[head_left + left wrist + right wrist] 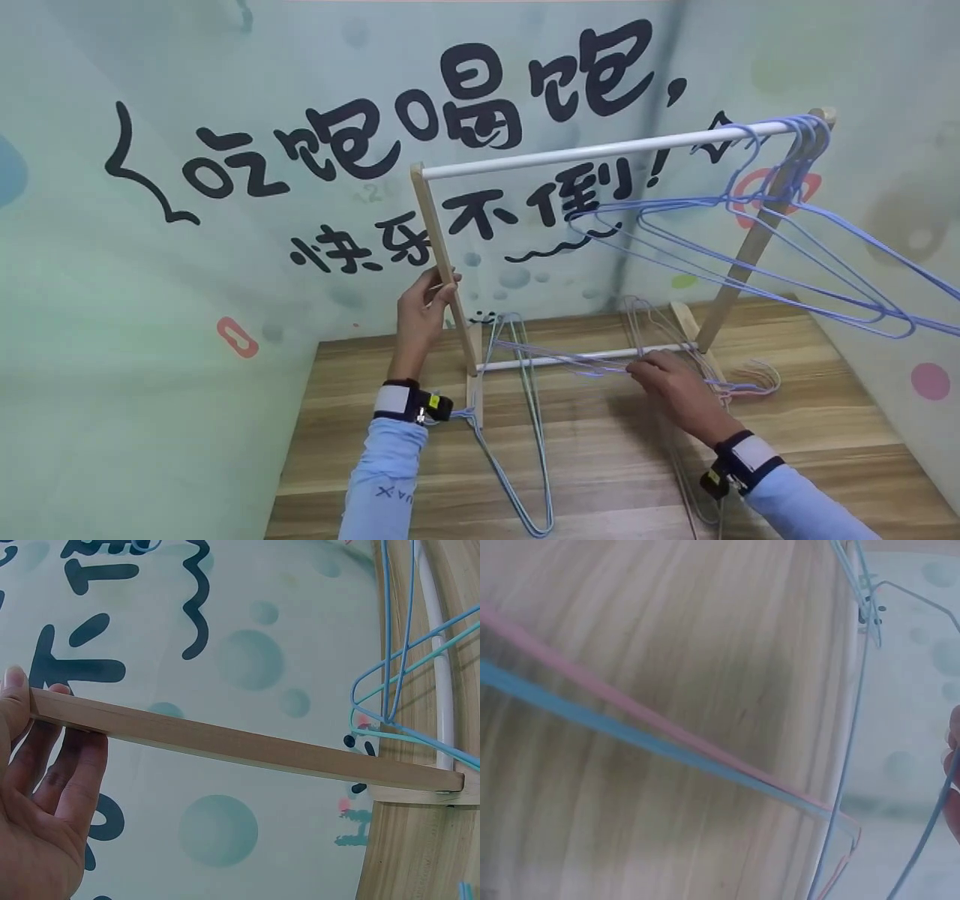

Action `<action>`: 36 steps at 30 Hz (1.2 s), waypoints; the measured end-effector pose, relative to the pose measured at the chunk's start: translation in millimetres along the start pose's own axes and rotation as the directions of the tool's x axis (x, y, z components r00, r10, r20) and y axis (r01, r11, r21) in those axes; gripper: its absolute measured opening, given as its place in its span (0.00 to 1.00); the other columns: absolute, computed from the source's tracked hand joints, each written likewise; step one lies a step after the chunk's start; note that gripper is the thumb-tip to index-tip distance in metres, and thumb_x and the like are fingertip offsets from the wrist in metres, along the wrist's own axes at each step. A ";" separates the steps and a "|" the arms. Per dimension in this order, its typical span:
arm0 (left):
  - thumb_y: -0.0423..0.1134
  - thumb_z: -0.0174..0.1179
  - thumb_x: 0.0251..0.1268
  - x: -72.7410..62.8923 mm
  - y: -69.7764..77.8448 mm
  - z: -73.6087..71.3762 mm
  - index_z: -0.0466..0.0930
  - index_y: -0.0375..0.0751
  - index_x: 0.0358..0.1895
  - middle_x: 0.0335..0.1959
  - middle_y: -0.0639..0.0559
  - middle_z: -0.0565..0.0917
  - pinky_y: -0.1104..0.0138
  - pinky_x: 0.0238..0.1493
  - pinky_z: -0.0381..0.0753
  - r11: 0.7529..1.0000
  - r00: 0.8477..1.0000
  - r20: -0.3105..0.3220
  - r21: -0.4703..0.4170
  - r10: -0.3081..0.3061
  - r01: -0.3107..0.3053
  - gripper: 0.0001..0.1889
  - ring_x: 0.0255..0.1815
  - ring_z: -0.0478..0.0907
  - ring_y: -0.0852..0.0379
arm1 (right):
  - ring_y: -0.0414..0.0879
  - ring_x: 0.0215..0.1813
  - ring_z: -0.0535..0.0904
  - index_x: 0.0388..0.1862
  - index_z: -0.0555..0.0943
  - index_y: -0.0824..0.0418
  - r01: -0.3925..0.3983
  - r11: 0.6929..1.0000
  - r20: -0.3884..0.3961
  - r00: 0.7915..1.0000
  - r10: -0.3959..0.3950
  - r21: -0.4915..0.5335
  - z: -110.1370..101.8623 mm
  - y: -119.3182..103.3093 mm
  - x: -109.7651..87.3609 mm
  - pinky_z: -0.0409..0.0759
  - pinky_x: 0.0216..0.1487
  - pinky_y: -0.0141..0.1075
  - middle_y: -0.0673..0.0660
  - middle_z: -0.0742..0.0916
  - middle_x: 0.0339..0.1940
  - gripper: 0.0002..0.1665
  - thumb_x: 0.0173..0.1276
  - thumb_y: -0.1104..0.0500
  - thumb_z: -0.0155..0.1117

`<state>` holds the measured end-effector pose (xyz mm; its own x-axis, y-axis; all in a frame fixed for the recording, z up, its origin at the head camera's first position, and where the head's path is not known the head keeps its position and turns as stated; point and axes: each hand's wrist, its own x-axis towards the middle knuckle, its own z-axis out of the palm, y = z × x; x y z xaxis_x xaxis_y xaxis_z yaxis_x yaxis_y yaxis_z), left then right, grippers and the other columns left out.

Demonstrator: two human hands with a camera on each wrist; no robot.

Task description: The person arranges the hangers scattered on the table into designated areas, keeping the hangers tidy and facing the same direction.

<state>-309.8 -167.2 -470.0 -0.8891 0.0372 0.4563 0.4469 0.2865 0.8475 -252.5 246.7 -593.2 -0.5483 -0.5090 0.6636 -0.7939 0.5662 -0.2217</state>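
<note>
- a pale wall point(187, 300) with bold black lettering fills the upper part of the head view
- a wood-grain surface point(622, 465) spreads across the bottom
- a rack point(600, 151), with wooden posts and white bars, stands on it from the centre to the right
- several blue hangers point(729, 199) hang by their hooks at the right end of the top bar, upper right
- teal and blue hangers point(470, 414) lean by the left post, lower centre
- a bluish hanger point(928, 829) runs past the right fingertips at the right edge of the right wrist view
- the left hand point(420, 311), left of centre, grips the left post between thumb and fingers
- the right hand point(679, 390), lower right, has its fingers curled in on the bluish hanger's wire; whether it holds more than one cannot be told
- dark bands point(748, 459) circle both wrists
</note>
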 end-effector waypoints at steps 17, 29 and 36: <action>0.35 0.57 0.77 0.0 -0.2 -0.2 0.76 0.33 0.64 0.54 0.47 0.84 0.61 0.60 0.80 1.000 1.000 -0.002 -0.002 0.007 -0.007 0.17 0.58 0.81 0.53 | 0.48 0.41 0.81 0.48 0.86 0.66 0.044 0.999 -0.105 0.994 -0.042 0.016 -5.7 -5.5 11.4 0.79 0.38 0.37 0.56 0.84 0.43 0.24 0.52 0.81 0.75; 0.36 0.57 0.77 -0.4 -0.7 0.1 0.76 0.34 0.64 0.54 0.48 0.84 0.61 0.60 0.80 1.000 1.000 -0.003 -0.007 0.002 -0.002 0.18 0.58 0.80 0.53 | 0.49 0.39 0.80 0.47 0.86 0.69 0.014 1.000 -0.198 0.980 -0.016 -0.010 -17.6 -14.1 24.7 0.76 0.36 0.36 0.57 0.83 0.38 0.22 0.53 0.82 0.73; 0.34 0.58 0.76 1.2 0.9 1.5 0.76 0.30 0.64 0.54 0.42 0.84 0.57 0.59 0.81 1.000 1.000 -0.013 -0.023 0.000 -0.001 0.18 0.57 0.81 0.47 | 0.50 0.37 0.77 0.45 0.86 0.69 -0.005 0.999 -0.250 0.968 -0.008 -0.049 -26.0 -16.9 30.3 0.74 0.34 0.36 0.59 0.82 0.36 0.19 0.55 0.81 0.71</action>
<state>-310.6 -165.5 -469.1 -0.8876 0.0249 0.4600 0.4496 0.2643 0.8532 -248.9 238.6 -550.7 -0.4590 -0.3348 0.8229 -0.7773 0.5999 -0.1895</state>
